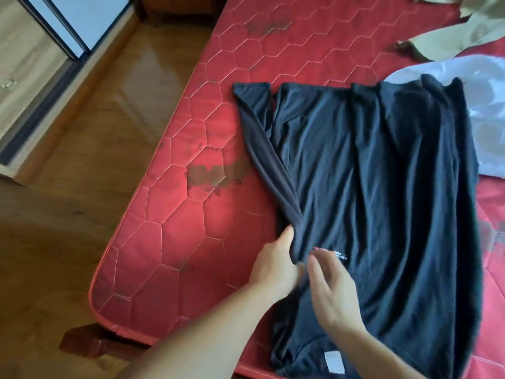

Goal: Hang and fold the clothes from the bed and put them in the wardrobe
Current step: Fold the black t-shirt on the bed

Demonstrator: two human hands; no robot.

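Note:
A dark navy T-shirt [377, 192] lies spread on the red quilted mattress [191, 220], collar and white label nearest me. Its left side is partly folded inward, with one sleeve lying toward the far left. My left hand [276, 265] pinches the shirt's left edge near a small red and white print. My right hand [332, 294] hovers just over the fabric beside it, fingers apart, holding nothing. The wardrobe [41, 64] stands at the left across the floor, its sliding door and a mirrored panel partly in view.
A white garment [489, 110] lies under the shirt's right side. A beige garment [464, 31] sits at the far right corner of the bed. Wooden floor [82, 187] runs between the bed and the wardrobe. A wooden bed leg [90, 343] sticks out at the near corner.

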